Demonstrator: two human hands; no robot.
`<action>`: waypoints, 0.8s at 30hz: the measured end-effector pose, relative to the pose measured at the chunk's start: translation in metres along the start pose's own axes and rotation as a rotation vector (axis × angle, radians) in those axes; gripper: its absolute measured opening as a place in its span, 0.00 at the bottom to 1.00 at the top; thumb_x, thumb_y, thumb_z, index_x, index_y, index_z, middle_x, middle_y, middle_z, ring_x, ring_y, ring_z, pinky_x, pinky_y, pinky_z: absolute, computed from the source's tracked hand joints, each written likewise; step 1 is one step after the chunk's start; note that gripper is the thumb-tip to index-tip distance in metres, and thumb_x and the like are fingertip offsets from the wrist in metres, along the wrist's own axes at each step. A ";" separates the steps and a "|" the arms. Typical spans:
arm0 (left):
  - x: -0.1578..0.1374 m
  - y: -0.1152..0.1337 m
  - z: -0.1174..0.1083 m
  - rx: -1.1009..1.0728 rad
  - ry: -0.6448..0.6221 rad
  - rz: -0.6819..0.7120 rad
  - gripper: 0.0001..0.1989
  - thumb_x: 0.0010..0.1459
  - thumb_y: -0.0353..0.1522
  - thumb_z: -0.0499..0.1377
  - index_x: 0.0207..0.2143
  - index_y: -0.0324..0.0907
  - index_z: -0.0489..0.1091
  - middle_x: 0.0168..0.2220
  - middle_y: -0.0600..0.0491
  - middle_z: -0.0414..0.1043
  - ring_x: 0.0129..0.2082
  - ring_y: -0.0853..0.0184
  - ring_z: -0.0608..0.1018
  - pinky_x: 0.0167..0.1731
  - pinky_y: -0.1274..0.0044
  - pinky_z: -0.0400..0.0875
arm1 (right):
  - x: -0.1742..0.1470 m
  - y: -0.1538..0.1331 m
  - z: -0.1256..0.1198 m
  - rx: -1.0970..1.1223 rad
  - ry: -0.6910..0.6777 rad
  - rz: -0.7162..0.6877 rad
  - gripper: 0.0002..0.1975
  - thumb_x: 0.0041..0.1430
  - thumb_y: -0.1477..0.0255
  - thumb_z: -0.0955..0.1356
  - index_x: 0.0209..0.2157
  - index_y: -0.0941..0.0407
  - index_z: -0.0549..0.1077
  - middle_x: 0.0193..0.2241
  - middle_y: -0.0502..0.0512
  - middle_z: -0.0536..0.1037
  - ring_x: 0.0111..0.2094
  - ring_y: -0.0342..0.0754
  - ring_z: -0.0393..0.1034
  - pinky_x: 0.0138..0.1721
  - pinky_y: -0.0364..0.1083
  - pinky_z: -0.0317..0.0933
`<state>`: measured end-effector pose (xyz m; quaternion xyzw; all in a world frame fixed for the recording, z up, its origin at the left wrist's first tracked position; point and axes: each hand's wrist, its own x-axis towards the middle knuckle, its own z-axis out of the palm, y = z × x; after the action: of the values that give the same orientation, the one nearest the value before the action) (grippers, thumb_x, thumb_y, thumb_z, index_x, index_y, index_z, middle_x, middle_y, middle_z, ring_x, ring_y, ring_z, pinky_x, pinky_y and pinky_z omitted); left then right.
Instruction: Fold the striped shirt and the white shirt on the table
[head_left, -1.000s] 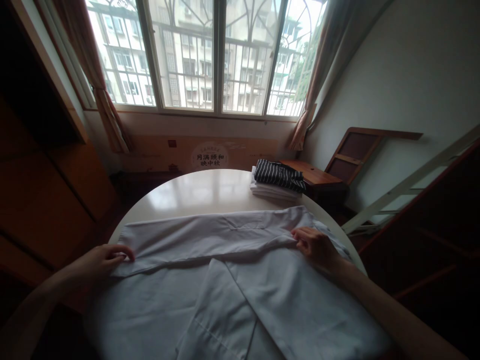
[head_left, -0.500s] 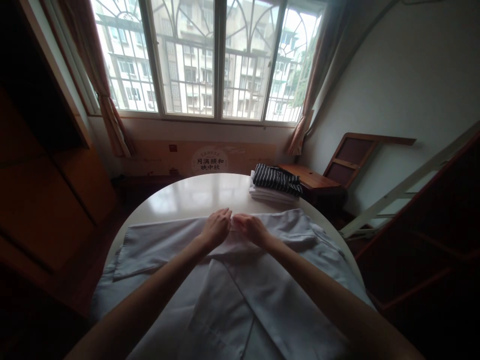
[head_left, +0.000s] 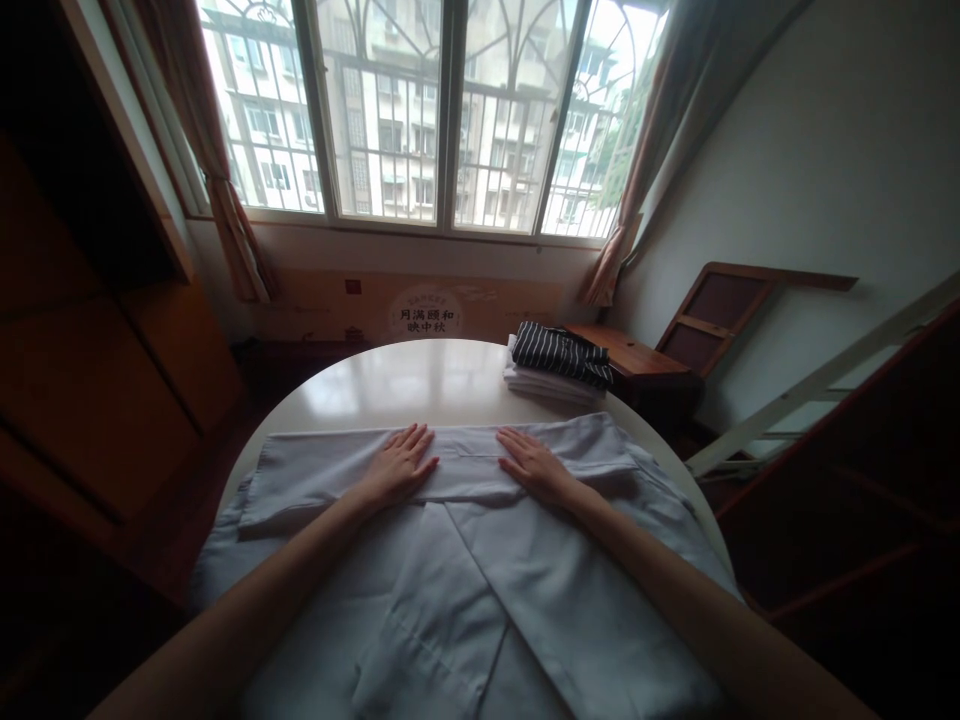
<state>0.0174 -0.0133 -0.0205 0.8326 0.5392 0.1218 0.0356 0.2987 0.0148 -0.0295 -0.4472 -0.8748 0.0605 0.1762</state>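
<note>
A large white cloth garment (head_left: 420, 600) lies spread over the round table, its far part folded over in a band across the top. My left hand (head_left: 401, 462) rests flat on this band, left of the middle, with its fingers spread. On the right side of the band, my right hand (head_left: 534, 465) lies flat too, fingers stretched out. A stretch of cloth shows between the two hands. The garment's near end runs out of the bottom of the view, and my forearms cover parts of it.
The white round table (head_left: 352, 390) shows its glossy far part. On its far right edge sits a stack of folded clothes (head_left: 559, 355), black striped on top of white. Beyond stand a wooden stool or small table (head_left: 630, 352), a printed cardboard panel (head_left: 322, 305) and a barred window.
My hands were together at the middle of the band with fingers curled. They have moved apart, left and right, and now lie flat. The band looks smoother between them.
</note>
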 end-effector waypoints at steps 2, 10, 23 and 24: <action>-0.011 -0.016 -0.004 0.015 -0.010 -0.044 0.31 0.60 0.45 0.39 0.60 0.36 0.51 0.62 0.45 0.47 0.62 0.61 0.50 0.58 0.69 0.47 | -0.013 0.016 -0.006 -0.065 0.001 0.052 0.24 0.60 0.60 0.56 0.56 0.54 0.62 0.56 0.58 0.64 0.58 0.52 0.54 0.57 0.55 0.50; -0.063 -0.099 -0.025 0.145 -0.049 -0.335 0.31 0.59 0.44 0.39 0.60 0.35 0.52 0.62 0.47 0.48 0.62 0.61 0.50 0.58 0.70 0.46 | -0.055 0.078 -0.031 -0.285 0.048 0.341 0.25 0.60 0.61 0.56 0.56 0.56 0.62 0.57 0.59 0.61 0.59 0.53 0.53 0.56 0.56 0.50; -0.074 -0.135 -0.026 0.215 -0.086 -0.460 0.34 0.56 0.43 0.38 0.60 0.32 0.49 0.63 0.44 0.45 0.63 0.60 0.49 0.59 0.67 0.43 | -0.072 0.110 -0.039 -0.328 0.094 0.481 0.25 0.59 0.61 0.56 0.54 0.58 0.63 0.56 0.61 0.62 0.58 0.56 0.54 0.54 0.57 0.53; -0.074 -0.135 -0.027 0.219 -0.092 -0.455 0.34 0.57 0.44 0.38 0.60 0.31 0.49 0.63 0.44 0.45 0.63 0.60 0.48 0.59 0.68 0.43 | -0.071 0.108 -0.042 -0.339 0.092 0.474 0.25 0.59 0.61 0.57 0.54 0.58 0.64 0.56 0.61 0.63 0.57 0.56 0.54 0.53 0.57 0.53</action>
<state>-0.1376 -0.0259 -0.0327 0.6932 0.7206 0.0138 -0.0037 0.4340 0.0196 -0.0370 -0.6645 -0.7346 -0.0676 0.1196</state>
